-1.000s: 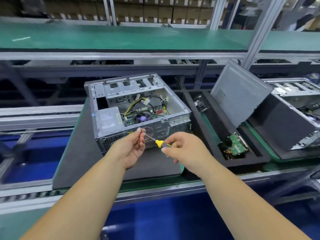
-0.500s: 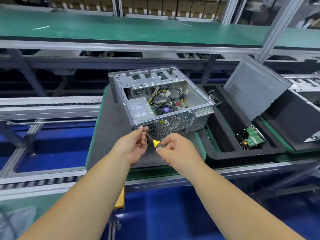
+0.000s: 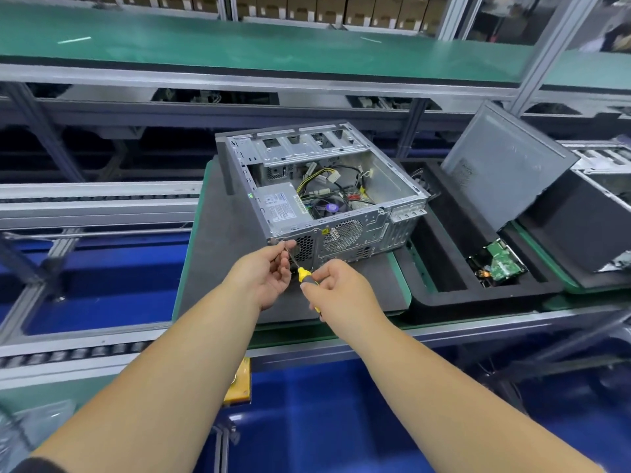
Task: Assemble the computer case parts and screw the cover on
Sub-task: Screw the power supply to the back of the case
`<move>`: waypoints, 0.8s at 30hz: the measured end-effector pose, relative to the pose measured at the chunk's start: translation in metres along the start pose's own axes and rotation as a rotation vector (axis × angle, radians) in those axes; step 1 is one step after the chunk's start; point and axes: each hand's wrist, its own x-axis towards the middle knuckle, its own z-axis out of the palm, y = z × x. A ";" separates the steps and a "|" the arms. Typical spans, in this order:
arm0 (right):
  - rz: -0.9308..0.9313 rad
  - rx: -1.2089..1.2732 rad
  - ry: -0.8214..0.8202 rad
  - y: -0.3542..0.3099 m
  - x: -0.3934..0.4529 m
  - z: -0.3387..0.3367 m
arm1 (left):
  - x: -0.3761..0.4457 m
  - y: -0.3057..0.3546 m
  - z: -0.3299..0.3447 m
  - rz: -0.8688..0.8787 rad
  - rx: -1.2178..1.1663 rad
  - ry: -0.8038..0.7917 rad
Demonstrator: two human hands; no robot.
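1. Head view, assembly line: my right hand [image 3: 341, 288] curls round the yellow-and-black handle of a screwdriver [image 3: 305, 275], fingers closed on it, the shaft angled up and left toward the near left corner of the computer case [image 3: 327, 196].
2. My left hand [image 3: 269, 273] pinches the thin shaft near its tip with thumb and fingertips, right at the case's near face; whether a screw sits between them is too small to tell.
3. The computer case lies on its side on a dark foam pad [image 3: 218, 268], its open side facing up, showing the power supply [image 3: 278, 206], cables and a fan inside.
4. To the right, a black foam tray [image 3: 444, 295] holds a green circuit board [image 3: 500, 264] in its near right compartment.
5. The grey cover panel [image 3: 505, 165] leans tilted on the tray's far right side, well apart from the case.
6. Further right, a second case [image 3: 601, 186] shows partly at the frame edge.
7. A green shelf [image 3: 239, 46] runs across the far side, with cardboard boxes [image 3: 341, 8] behind it.
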 end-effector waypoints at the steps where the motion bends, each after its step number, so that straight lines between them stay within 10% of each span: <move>1: 0.001 0.007 -0.001 0.000 0.001 0.001 | 0.002 0.000 0.000 0.007 0.004 -0.002; 15: 0.046 0.077 -0.041 0.006 0.006 0.006 | 0.001 0.001 -0.001 0.032 0.066 0.017; 24: 0.452 0.163 -0.190 -0.013 0.014 0.016 | -0.006 0.000 -0.005 0.048 0.181 -0.002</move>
